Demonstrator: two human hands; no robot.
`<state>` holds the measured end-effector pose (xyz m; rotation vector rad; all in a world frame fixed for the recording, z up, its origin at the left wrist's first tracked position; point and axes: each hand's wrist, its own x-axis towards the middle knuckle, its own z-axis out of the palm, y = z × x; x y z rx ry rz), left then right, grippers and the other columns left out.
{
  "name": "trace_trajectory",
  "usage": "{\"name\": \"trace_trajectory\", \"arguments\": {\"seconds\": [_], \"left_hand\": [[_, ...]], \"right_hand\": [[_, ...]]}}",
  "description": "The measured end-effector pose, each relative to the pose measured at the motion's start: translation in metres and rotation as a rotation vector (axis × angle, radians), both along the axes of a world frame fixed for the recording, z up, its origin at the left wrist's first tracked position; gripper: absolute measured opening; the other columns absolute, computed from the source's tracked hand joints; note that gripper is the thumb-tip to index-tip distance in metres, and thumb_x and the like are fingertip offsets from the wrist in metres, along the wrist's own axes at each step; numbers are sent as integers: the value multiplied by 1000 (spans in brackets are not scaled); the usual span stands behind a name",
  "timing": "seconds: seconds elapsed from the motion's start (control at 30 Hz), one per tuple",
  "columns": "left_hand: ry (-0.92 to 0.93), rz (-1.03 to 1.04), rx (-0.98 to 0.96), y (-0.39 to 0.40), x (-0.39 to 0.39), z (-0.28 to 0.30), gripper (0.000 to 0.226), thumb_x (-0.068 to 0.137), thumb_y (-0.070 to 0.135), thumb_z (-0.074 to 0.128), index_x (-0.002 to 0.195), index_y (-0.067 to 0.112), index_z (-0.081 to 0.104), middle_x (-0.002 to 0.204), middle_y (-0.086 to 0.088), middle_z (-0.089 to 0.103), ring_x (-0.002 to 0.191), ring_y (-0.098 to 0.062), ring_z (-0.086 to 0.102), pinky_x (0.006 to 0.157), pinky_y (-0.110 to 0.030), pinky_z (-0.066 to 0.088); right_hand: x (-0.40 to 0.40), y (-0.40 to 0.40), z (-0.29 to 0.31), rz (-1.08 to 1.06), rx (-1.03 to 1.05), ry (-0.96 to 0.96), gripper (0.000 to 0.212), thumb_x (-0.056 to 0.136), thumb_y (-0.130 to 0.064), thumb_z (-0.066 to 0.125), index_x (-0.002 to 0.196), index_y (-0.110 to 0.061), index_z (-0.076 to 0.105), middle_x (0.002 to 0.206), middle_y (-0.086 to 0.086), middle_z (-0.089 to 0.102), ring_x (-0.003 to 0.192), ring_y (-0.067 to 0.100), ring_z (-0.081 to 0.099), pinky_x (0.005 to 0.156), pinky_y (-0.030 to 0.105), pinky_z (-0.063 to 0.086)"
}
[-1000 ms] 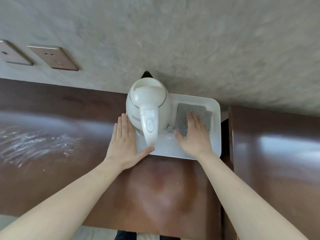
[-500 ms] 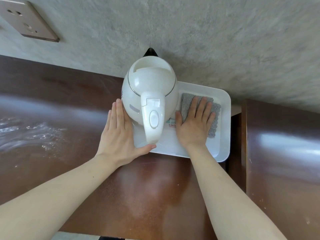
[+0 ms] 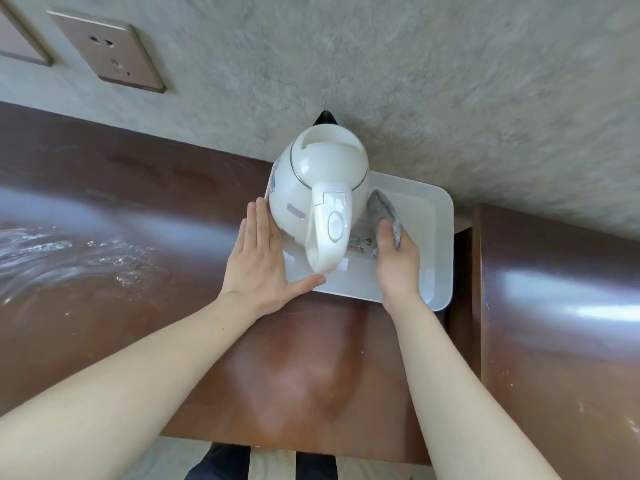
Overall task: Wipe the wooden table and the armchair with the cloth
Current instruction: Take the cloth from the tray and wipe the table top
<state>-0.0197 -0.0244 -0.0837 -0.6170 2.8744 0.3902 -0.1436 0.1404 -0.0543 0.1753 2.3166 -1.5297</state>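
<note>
The dark brown wooden table (image 3: 145,271) stretches along the wall, with wet streaks on its left part. A grey cloth (image 3: 382,206) is bunched up in the white tray (image 3: 440,237), pinched by my right hand (image 3: 396,261) beside the white kettle (image 3: 322,202). My left hand (image 3: 258,261) lies flat and open against the tray's left edge, fingers touching the kettle's side. The armchair is not in view.
The kettle stands on the tray's left part, close to the grey wall. Two bronze wall sockets (image 3: 110,51) sit at upper left. A second brown wooden surface (image 3: 561,323) lies to the right across a narrow gap. My legs show below the table's front edge.
My right hand was pressed flat on the spread cloth; now it has gathered the cloth into a bunch and grips it. The left hand stays at the tray's edge.
</note>
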Motion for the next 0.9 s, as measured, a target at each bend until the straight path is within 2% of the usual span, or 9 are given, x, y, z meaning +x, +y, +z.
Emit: {"name": "trace_trajectory", "arguments": {"seconds": [0.07, 0.13, 0.23, 0.33, 0.43, 0.6, 0.77, 0.83, 0.9], "left_hand": [[-23, -20, 0, -3, 4, 3, 138, 68, 99, 11, 153, -7, -18, 163, -22, -23, 152, -32, -21, 126, -42, -2], [-53, -56, -11, -9, 11, 7, 134, 69, 98, 8, 154, -2, -21, 164, -18, -24, 153, -29, -21, 126, -43, -1], [-60, -87, 26, -19, 23, 19, 127, 69, 96, 5, 157, 6, -18, 166, -13, -20, 154, -27, -18, 126, -44, 1], [-42, -112, 41, -29, 34, 35, 122, 71, 94, 4, 160, 10, -10, 169, -10, -9, 155, -27, -8, 126, -43, 4], [-19, -138, 53, -40, 48, 53, 111, 79, 86, 6, 161, 11, 3, 169, -8, 5, 156, -24, 4, 125, -40, 8], [-28, -131, 26, -57, 89, 76, 110, 78, 83, -4, 160, 13, 15, 168, -6, 17, 154, -24, 14, 123, -39, 14], [-108, -57, -19, -79, 146, 85, 111, 77, 83, -5, 159, 12, 17, 167, -7, 18, 154, -24, 15, 122, -38, 14], [-151, -37, -57, -87, 170, 88, 111, 77, 83, -5, 159, 12, 17, 167, -7, 18, 154, -24, 15, 122, -38, 14], [-189, -1, -86, -93, 193, 91, 112, 77, 84, -6, 159, 13, 18, 167, -7, 18, 154, -24, 15, 122, -39, 13]], "right_hand": [[8, -2, 16, -48, -102, -14, 20, 102, -42, 48, 110, -37, 66, 107, -22, 71, 102, -5, 65, 90, 21, 48], [14, -3, 33, -81, -142, -11, 20, 101, -48, 47, 99, -42, 66, 95, -29, 72, 88, -13, 65, 80, 16, 47], [24, -8, 65, -97, -46, 99, 27, 100, -53, 46, 97, -35, 66, 76, -30, 68, 77, -10, 64, 69, 10, 43], [33, -9, 100, -128, 40, 339, 30, 99, -49, 46, 96, -29, 68, 72, -32, 64, 75, -13, 60, 67, -1, 39], [48, -14, 128, -180, -30, 389, 30, 94, -52, 46, 97, -34, 69, 82, -29, 69, 82, -17, 61, 75, 7, 45], [92, -30, 162, -146, -158, 398, 27, 98, -49, 47, 96, -38, 71, 93, -24, 74, 96, -3, 67, 84, 20, 52], [134, -52, 166, -53, -235, 333, 32, 97, -50, 45, 85, -38, 72, 79, -25, 70, 78, -7, 62, 72, 12, 47], [151, -61, 156, 15, -241, 269, 36, 93, -55, 45, 86, -28, 67, 73, -21, 62, 73, -2, 56, 72, 20, 46], [168, -70, 144, 85, -234, 230, 37, 94, -54, 45, 85, -26, 67, 77, -21, 65, 79, -2, 58, 81, 26, 48]]}}
